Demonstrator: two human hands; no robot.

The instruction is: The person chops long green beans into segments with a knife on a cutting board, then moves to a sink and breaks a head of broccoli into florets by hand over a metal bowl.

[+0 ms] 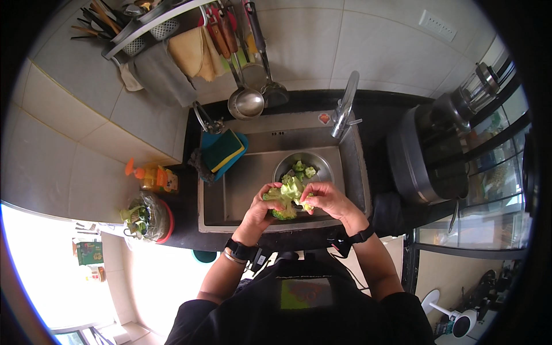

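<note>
My left hand (260, 209) grips a head of broccoli (282, 206) from the left, its pale stem side turned up. From the right, my right hand (326, 200) pinches a small broccoli floret (308, 203) between thumb and fingers, close against the head. Both hands are over the near part of a stainless steel sink (250, 181). Just beyond them, a round metal bowl (330, 169) stands in the sink with several cut florets (299, 167) in it. My hands and the broccoli hide the bowl's near side.
A green and yellow sponge (224, 151) lies on a blue holder at the sink's left corner. Behind the sink rises a chrome faucet (346, 105). An orange soap bottle (157, 177) and a bag-lined bin (151, 220) stand left; a dark appliance (420, 159) stands right. Ladles (248, 103) hang above.
</note>
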